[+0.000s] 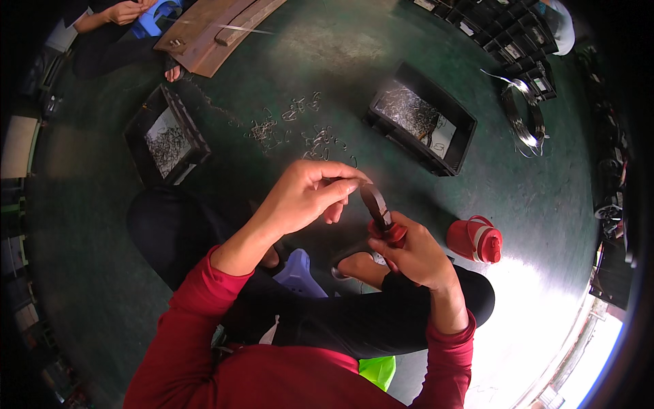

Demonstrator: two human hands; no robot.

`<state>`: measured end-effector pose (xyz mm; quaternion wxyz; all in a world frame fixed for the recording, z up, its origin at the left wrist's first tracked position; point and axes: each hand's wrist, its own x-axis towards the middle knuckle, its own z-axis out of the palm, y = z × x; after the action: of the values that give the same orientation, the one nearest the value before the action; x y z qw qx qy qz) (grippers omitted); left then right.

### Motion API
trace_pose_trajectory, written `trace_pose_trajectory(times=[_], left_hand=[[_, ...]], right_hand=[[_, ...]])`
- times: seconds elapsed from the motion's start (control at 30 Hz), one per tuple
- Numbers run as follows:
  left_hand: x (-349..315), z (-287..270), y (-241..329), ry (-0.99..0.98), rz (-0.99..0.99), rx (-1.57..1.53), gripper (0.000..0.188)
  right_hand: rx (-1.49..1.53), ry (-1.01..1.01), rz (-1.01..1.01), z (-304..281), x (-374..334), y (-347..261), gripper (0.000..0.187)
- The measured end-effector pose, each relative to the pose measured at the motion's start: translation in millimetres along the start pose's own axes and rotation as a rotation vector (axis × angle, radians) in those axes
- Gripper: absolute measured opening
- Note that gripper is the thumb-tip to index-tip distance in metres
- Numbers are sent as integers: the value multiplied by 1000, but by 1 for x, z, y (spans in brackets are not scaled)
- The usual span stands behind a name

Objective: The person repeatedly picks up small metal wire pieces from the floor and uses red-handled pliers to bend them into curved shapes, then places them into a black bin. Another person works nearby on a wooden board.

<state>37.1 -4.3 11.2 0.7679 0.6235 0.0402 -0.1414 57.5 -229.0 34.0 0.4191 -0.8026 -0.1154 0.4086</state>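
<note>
Pliers [375,203] with red handles are gripped in my right hand [421,255], their dark jaws pointing up and slightly left. My left hand [294,196] pinches thumb and forefinger together right at the jaw tips. Whatever lies between those fingertips is too small to make out. Beyond my hands, loose bent wire hooks [262,131] are scattered in small heaps on the green floor. A black crate [417,150] to the right holds many shiny wire pieces. Another black crate [185,123] on the left also has a pile of them inside.
A red jug [470,238] stands right of my knee. Farther right lie a wire coil [521,119] and stacked black crates [507,34]. At the far left are wooden boards [204,41] and another person's hand [126,11] by a blue stool [153,19]. A bluish stool [298,276] shows between my legs.
</note>
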Motion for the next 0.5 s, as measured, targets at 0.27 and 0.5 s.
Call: trace_pose_trajectory(times=[0.27, 0.5], left_hand=[[1, 1, 0, -22, 17, -17, 19], [-5, 4, 6, -60, 53, 117, 23]], right_hand=[[-42, -8, 102, -4, -3, -7, 28], [-72, 162, -100, 6, 0, 0, 22]])
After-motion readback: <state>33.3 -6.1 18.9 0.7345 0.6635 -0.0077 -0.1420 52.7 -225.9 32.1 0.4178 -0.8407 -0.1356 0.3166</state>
